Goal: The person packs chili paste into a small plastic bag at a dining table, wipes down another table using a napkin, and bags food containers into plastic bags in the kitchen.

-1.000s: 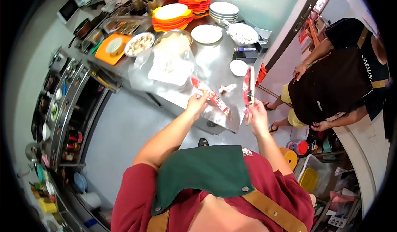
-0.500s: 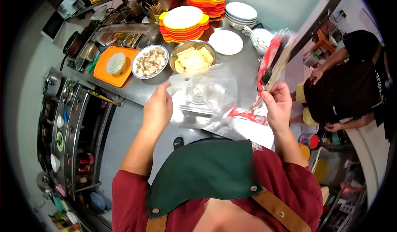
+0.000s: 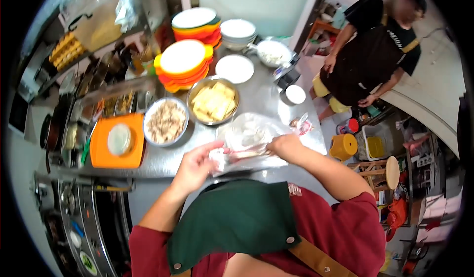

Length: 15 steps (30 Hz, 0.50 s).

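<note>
A clear plastic bag [image 3: 249, 127] lies near the middle of the near edge of the stainless-steel tabletop [image 3: 260, 98]. A narrow red-and-white plastic wrapper [image 3: 247, 152] runs across its near side, between the two hands. The right hand [image 3: 288, 147] is at the wrapper's right end, its grip pressed together on it, knuckles up. The left hand [image 3: 196, 166] is at the left end, palm turned partly up, thumb and fingers parted around a whitish bunched part; blur hides whether they pinch it.

Beyond the bag, a round steel bowl [image 3: 190, 104] holds flat yellow slices [image 3: 214, 102]. Just to its left, a white bowl with a blue rim [image 3: 186, 125] holds chopped pale-and-brown pieces [image 3: 166, 121]. Further left, toward the tabletop's near left corner, a round translucent container [image 3: 119, 139] sits on an orange rectangular tray [image 3: 101, 143].

Behind the steel bowl are a stack of orange and yellow handled dishes [image 3: 182, 58] and a round white plate [image 3: 235, 69]; a stack of white bowls [image 3: 238, 29] stands farther back. Toward the right edge are a small white cup [image 3: 296, 94], a black box [image 3: 286, 77] and a crumpled red-and-white packet [image 3: 302, 125]. Beyond that edge, a person in a dark apron [image 3: 363, 64] stands well apart from the bag.
</note>
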Motion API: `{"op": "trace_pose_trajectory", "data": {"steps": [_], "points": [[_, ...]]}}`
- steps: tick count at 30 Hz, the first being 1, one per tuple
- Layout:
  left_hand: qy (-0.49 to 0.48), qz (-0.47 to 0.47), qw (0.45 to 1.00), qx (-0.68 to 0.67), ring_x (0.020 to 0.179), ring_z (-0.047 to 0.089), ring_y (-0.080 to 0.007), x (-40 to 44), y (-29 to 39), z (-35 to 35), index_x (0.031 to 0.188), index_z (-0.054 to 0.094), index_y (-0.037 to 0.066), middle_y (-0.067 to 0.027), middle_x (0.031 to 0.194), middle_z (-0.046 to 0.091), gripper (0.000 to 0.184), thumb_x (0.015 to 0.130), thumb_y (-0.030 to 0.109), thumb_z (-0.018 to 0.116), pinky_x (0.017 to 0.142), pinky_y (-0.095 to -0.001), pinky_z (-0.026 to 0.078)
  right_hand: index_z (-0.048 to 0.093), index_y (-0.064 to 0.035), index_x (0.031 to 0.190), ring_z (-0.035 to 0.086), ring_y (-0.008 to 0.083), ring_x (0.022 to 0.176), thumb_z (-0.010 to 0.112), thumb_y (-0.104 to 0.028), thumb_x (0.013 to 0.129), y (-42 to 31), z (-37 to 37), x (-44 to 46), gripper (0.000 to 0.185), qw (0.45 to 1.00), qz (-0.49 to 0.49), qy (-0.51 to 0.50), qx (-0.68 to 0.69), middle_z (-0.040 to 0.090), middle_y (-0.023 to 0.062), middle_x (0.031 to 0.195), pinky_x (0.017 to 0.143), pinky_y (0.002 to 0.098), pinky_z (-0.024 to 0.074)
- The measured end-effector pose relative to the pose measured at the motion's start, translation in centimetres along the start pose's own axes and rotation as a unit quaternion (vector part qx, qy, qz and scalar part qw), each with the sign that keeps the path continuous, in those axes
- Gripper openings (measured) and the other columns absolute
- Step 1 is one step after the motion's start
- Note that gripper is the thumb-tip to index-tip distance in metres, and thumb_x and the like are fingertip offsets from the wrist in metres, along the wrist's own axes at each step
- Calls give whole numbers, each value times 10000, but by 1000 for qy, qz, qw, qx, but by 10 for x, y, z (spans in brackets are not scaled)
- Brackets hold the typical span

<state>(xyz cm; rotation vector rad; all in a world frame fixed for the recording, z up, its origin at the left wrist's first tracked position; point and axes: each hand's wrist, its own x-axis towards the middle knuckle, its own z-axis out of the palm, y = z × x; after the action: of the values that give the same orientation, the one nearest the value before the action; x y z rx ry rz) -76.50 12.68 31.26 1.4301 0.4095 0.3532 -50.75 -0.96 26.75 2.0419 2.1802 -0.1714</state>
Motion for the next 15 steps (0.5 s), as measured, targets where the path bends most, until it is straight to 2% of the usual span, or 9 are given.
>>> {"op": "trace_pose_trajectory", "data": {"steps": [2,3,5,8,9,10,11,12,15], "points": [[-64,9,990,-123,898,547,-121,-3,19,1,1204,419,25,-131,1090,549,552,671,-114,437,737,-227,435,584,-122,804,576,222,710,571,-222,673,-7,-17,-4,165,994,-34,99,-30,585,41,701,534,349,462],[-46,63,990,121,910,558,-161,-3,27,-5,1167,454,21,-144,1049,562,523,661,-115,447,754,-251,442,586,-119,819,532,199,766,571,-206,660,-3,-16,-6,182,990,-5,130,-50,575,13,743,563,351,442],[16,234,825,515,931,559,-242,3,21,-23,969,580,29,-179,957,577,380,622,-101,497,811,-322,444,541,-133,1018,456,213,921,550,-193,671,12,-29,-25,352,959,24,258,-119,494,41,1067,696,380,382],[48,336,747,572,766,568,-233,22,26,-40,736,579,44,-106,824,586,163,601,-48,576,628,-321,461,430,-149,1185,411,250,1046,563,-161,698,31,-50,-44,505,914,183,300,-205,417,113,1177,859,401,307],[41,341,743,574,766,568,-233,26,37,-36,736,579,44,-106,824,586,163,601,-48,576,628,-321,461,457,-81,1100,440,212,1018,604,-108,667,40,-48,-46,458,925,272,263,-37,463,109,1072,826,345,357],[41,358,720,593,732,556,-229,27,49,-30,734,573,51,-91,829,574,165,595,-38,586,589,-313,447,457,-81,1100,440,212,1018,604,-108,667,51,-52,-43,458,922,279,267,-35,463,109,1072,826,345,357],[40,373,697,611,698,544,-224,31,56,-24,732,568,58,-76,834,562,169,589,-27,596,551,-305,434,462,-60,1031,466,183,969,604,-86,652,62,-57,-38,406,866,288,262,313,478,91,993,779,315,384],[33,375,695,613,698,544,-224,36,57,-17,732,568,58,-76,834,562,169,589,-27,596,551,-305,434,466,-39,963,491,154,919,604,-65,637,68,-61,-36,355,703,258,227,622,492,73,913,732,285,411],[-49,414,731,541,728,538,-215,50,62,13,762,564,59,-65,858,538,191,594,-21,602,585,-297,445,446,-47,865,523,117,719,517,23,645,39,-87,-12,242,722,67,308,616,501,39,771,601,238,430]]}}
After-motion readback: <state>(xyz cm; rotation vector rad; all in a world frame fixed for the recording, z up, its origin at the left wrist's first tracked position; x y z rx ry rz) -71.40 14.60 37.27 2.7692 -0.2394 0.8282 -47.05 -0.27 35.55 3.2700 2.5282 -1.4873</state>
